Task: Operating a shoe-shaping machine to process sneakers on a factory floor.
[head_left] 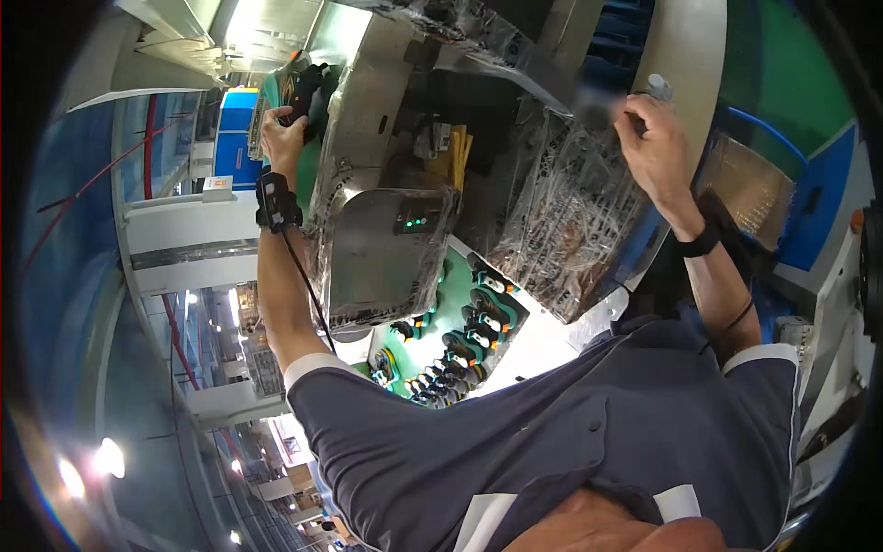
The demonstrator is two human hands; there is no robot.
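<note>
At the upper left, my left hand [281, 138] is closed around the side of a dark shoe [303, 92] with orange and green parts. The shoe is over a green surface, and my fingers hide part of it. On the right, my right hand [658, 145] is raised with its fingers curled and the tips pressed together. Beside those fingertips is a blurred patch, so what they pinch, if anything, cannot be made out. Below that hand is a machine part wrapped in clear plastic film [575, 216].
Between my arms stands a film-wrapped metal machine box [372, 253] with green lights. Several shoes [460, 345] lie on a green belt close to my body. Yellow strips [459, 156] stick up inside the machine. At the right is a blue bin [823, 198] beside a brown panel [750, 189].
</note>
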